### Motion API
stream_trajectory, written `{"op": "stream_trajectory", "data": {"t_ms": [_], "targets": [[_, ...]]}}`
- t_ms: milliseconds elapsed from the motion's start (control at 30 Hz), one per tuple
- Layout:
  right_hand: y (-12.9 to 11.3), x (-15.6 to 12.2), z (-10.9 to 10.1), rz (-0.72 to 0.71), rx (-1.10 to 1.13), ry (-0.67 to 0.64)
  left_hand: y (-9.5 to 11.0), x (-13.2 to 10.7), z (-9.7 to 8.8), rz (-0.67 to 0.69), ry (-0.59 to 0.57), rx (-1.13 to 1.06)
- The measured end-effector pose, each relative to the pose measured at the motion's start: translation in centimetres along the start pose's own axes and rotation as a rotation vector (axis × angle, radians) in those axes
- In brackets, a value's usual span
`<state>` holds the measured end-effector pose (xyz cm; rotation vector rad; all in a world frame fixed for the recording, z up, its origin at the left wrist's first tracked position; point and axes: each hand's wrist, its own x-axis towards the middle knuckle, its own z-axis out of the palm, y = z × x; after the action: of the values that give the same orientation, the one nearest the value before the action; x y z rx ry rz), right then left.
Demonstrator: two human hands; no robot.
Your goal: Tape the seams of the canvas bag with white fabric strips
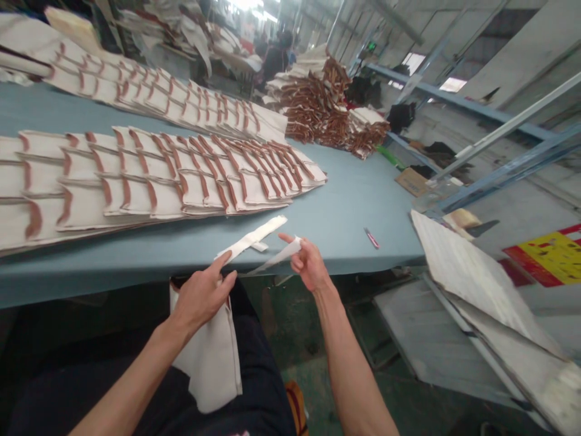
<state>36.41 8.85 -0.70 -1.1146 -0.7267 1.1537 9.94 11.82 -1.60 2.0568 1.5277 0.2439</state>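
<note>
1. Our left hand is at the near edge of the blue cloth-covered bench, index finger touching the end of the flat white fabric strips, thumb apart from it; we cannot tell whether its other fingers grip anything
2. Our right hand, just over the bench's near edge, has its fingers closed on a thin, translucent white strip that slants down toward that edge, index finger stretched out
3. The flat white fabric strips lie on the bench near its front edge, one short piece crossing under a longer one
4. Below the bench's edge we see an off-white fabric panel hanging over our lap
5. On the bench we have overlapping rows of off-white panels with brown edges, a heaped brown-and-white fabric pile at its far side, and a small slim red tool toward its right end
</note>
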Motion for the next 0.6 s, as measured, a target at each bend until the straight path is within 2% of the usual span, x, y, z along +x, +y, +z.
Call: {"op": "stream_trajectory", "data": {"t_ms": [133, 233, 333, 433, 600], "targets": [[-2.0, -1.6, -2.2, -0.046, 0.003, 0.046, -1.6, 0.2, 0.1, 0.008, 0.033, -0.141], [-2.5, -2.9, -1.8, -0.058, -0.014, 0.025, -2.0, 0.2, 0.3, 0.030, 0.066, -0.226], [-2.1, -4.1, 0.6, -0.032, -0.037, -0.055, -1.7, 0.0, 0.6, 0.036, 0.121, -0.316], [-1.8, -5.1, 3.7, 0.004, -0.055, -0.150, -1.6, -0.8, 0.5, -0.014, 0.212, -0.397], [-3.5, -6.1, 7.9, 0.000, -0.033, -0.258, -2.9, -4.4, -0.1, -0.014, 0.241, -0.559]]}}
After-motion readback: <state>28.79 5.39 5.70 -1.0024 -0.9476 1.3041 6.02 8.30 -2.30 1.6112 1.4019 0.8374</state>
